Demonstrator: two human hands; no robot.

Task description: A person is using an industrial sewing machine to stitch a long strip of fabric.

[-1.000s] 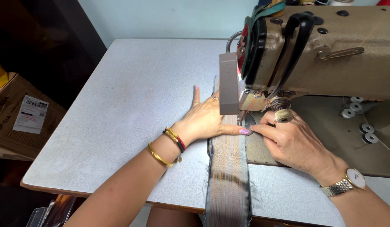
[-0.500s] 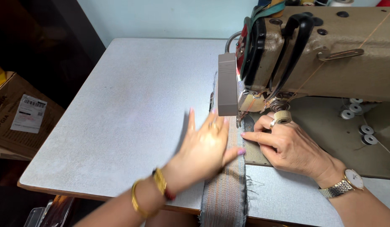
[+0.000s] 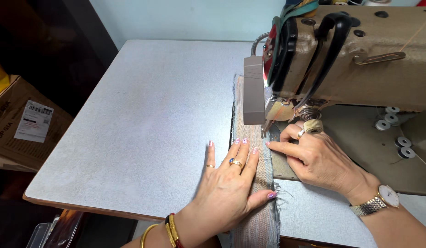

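A long striped fabric strip (image 3: 249, 131) runs across the grey table (image 3: 144, 119) and under the head of a beige sewing machine (image 3: 355, 55). My left hand (image 3: 229, 181) lies flat on the strip near the table's front edge, fingers spread, holding nothing. My right hand (image 3: 314, 158) rests just right of the strip, below the needle area, with its fingertips pinching the strip's right edge. Rings, bangles and a wristwatch are on my hands and wrists.
Several metal bobbins (image 3: 392, 121) lie on the machine bed at the right. A cardboard box (image 3: 25, 124) with a white label stands on the floor to the left. The table's wooden front edge (image 3: 84, 206) is close to my body.
My left hand slid back along the strip toward the table's front edge and now lies flat. The right hand stayed by the needle. More of the strip shows behind the machine head.
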